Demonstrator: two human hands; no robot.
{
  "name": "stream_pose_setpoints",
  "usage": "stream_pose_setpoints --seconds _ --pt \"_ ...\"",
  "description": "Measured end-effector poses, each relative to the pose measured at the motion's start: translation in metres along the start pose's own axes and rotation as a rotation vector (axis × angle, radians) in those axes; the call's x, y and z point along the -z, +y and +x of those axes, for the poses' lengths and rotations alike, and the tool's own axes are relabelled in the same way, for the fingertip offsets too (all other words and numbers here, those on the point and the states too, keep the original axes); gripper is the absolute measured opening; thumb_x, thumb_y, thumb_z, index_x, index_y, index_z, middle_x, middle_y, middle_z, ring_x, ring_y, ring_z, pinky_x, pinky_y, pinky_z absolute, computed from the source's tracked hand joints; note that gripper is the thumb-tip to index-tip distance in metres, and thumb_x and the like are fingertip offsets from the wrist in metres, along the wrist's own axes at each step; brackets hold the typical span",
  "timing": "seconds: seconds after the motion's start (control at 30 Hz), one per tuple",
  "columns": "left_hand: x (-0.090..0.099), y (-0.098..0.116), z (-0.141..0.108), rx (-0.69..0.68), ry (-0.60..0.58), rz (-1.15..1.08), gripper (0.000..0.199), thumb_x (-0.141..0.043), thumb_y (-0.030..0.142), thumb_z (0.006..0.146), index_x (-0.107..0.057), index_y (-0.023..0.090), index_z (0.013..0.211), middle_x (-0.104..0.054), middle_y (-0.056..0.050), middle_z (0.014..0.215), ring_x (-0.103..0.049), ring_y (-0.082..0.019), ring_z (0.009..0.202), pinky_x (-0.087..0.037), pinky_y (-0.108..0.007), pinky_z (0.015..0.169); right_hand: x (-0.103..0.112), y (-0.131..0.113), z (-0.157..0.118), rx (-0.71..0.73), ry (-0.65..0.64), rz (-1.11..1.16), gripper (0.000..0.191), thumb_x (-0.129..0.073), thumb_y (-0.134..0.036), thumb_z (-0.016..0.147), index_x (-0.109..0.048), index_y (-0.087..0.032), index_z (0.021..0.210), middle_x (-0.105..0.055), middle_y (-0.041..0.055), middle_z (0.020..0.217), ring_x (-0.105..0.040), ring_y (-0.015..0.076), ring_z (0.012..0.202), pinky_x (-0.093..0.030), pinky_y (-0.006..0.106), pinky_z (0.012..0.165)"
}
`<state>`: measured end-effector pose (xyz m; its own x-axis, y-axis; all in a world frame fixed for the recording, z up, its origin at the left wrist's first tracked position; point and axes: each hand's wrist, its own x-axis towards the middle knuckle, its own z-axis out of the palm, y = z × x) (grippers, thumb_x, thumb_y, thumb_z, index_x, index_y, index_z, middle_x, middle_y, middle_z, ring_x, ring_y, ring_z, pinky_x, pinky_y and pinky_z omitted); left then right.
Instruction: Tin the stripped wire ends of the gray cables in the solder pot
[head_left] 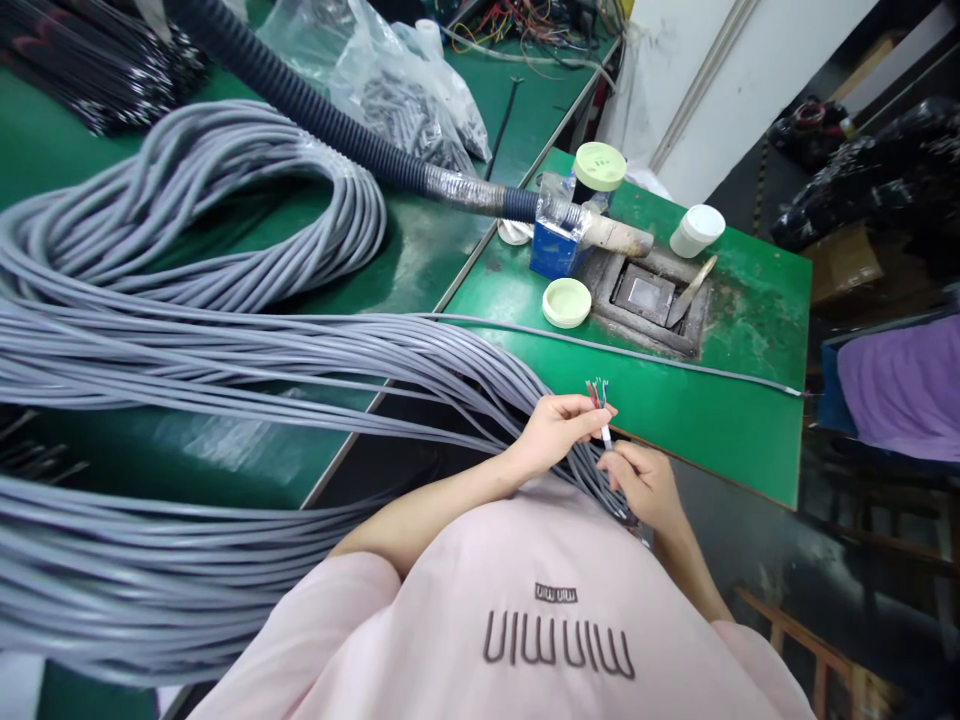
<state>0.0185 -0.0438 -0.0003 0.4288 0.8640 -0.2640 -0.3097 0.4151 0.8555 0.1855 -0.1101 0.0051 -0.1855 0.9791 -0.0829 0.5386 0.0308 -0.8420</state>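
The white-sleeved cable end (605, 434) is being pinched by the left hand (559, 432) and right hand (643, 485), coloured cores (596, 393) bared, while the coiled grey cables (225, 350) are being left unhandled.

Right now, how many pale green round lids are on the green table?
2. One pale green lid sits on a dark jar behind the blue box. The other pale green lid lies flat on the green table. More could be hidden.

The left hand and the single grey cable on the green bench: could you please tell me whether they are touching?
Apart: the head view shows the green bench between the left hand and the grey cable.
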Motion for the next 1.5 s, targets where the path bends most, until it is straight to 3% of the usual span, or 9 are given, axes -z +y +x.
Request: stream_pose_setpoints --seconds 0.23,0.4,0.6,0.83,0.93,1.0,1.17,1.37,1.5 --pt "0.003 -0.008 0.007 -0.142 -0.216 0.070 0.047 -0.072 0.046 0.078 -0.069 0.013 0.111 -0.066 -0.004 0.079 -0.056 -0.010 0.066 -0.045 -0.024 0.065 0.008 -0.002 -0.007 -0.004 0.032 0.071 0.030 -0.052 -0.026 0.092 -0.065 -0.018 0.066 -0.057 -0.0028 0.054 -0.051 0.0104 0.051 -0.038 0.025 0.055" --pt "0.013 0.004 0.028 -0.433 -0.294 0.714 0.036 -0.062 0.037 0.089 -0.066 0.015 0.117 -0.068 -0.009 0.102 -0.061 -0.015 0.082 -0.048 -0.030 0.079 0.058 0.029 -0.071 -0.083 0.280 0.227 0.030 -0.051 -0.039 0.091 -0.070 -0.021 0.077 -0.061 0.0002 0.053 -0.062 0.0186 0.062 -0.051 0.031 0.071" --pt "0.007 0.017 0.078 -0.543 -0.206 1.411 0.036 -0.056 0.030 0.092 -0.058 0.017 0.125 -0.062 -0.010 0.123 -0.054 -0.026 0.111 -0.042 -0.039 0.091 0.122 0.079 -0.161 -0.844 -0.072 -0.310 0.052 -0.051 -0.059 0.086 -0.064 -0.020 0.055 -0.067 0.0065 0.055 -0.065 0.0221 0.054 -0.050 0.030 0.057" --pt "-0.029 0.008 0.117 -0.476 -0.067 1.703 0.020 -0.057 0.028 0.090 -0.061 0.012 0.101 -0.060 -0.016 0.108 -0.054 -0.030 0.104 -0.037 -0.039 0.082 0.059 0.041 -0.092 -0.431 -0.033 0.192 0.037 -0.051 -0.049 0.093 -0.071 -0.018 0.097 -0.073 0.0062 0.077 -0.068 0.0184 0.072 -0.053 0.031 0.073" --pt "-0.034 0.014 0.095 -0.527 -0.120 1.682 0.018 -0.051 0.028 0.093 -0.060 0.012 0.096 -0.060 -0.014 0.101 -0.055 -0.027 0.096 -0.037 -0.037 0.078 0.042 0.042 -0.041 -0.415 0.096 0.659 0.051 -0.053 -0.055 0.090 -0.059 -0.015 0.122 -0.074 0.0135 0.097 -0.070 0.0196 0.069 -0.056 0.033 0.062" --pt "-0.030 0.021 0.067 -0.573 -0.211 1.584 0.019 -0.047 0.029 0.096 -0.059 0.014 0.095 -0.060 -0.011 0.096 -0.056 -0.024 0.090 -0.039 -0.035 0.077 0.050 0.047 -0.019 -0.360 0.410 0.825 0.053 -0.054 -0.057 0.088 -0.053 -0.020 0.126 -0.073 0.0123 0.100 -0.071 0.0207 0.075 -0.057 0.036 0.065" --pt "-0.005 0.030 0.006 -0.389 -0.543 1.295 0.016 -0.052 0.029 0.094 -0.061 0.017 0.089 -0.059 -0.004 0.088 -0.056 -0.018 0.080 -0.041 -0.030 0.074 0.088 0.034 -0.015 -0.040 0.996 0.648 0.033 -0.046 -0.049 0.094 -0.056 -0.025 0.115 -0.057 -0.0066 0.056 -0.056 0.0120 0.051 -0.053 0.028 0.064" --pt "-0.002 0.031 0.009 -0.070 -0.451 0.510 0.041 -0.067 0.040 0.084 -0.063 0.018 0.117 -0.064 -0.004 0.091 -0.052 -0.010 0.067 -0.044 -0.024 0.066 0.043 -0.012 -0.026 -0.210 0.251 0.126 0.029 -0.046 -0.036 0.096 -0.063 -0.018 0.111 -0.052 -0.0046 0.053 -0.048 0.0113 0.046 -0.039 0.023 0.051" --pt "-0.013 0.026 0.018 0.054 -0.345 0.151 0.031 -0.076 0.042 0.075 -0.067 0.013 0.078 -0.068 -0.006 0.086 -0.057 -0.011 0.069 -0.046 -0.024 0.068 0.013 -0.021 -0.027 -0.155 0.090 0.008 0.029 -0.042 -0.031 0.097 -0.062 -0.018 0.114 -0.064 0.0016 0.070 -0.059 0.0147 0.061 -0.042 0.024 0.060"
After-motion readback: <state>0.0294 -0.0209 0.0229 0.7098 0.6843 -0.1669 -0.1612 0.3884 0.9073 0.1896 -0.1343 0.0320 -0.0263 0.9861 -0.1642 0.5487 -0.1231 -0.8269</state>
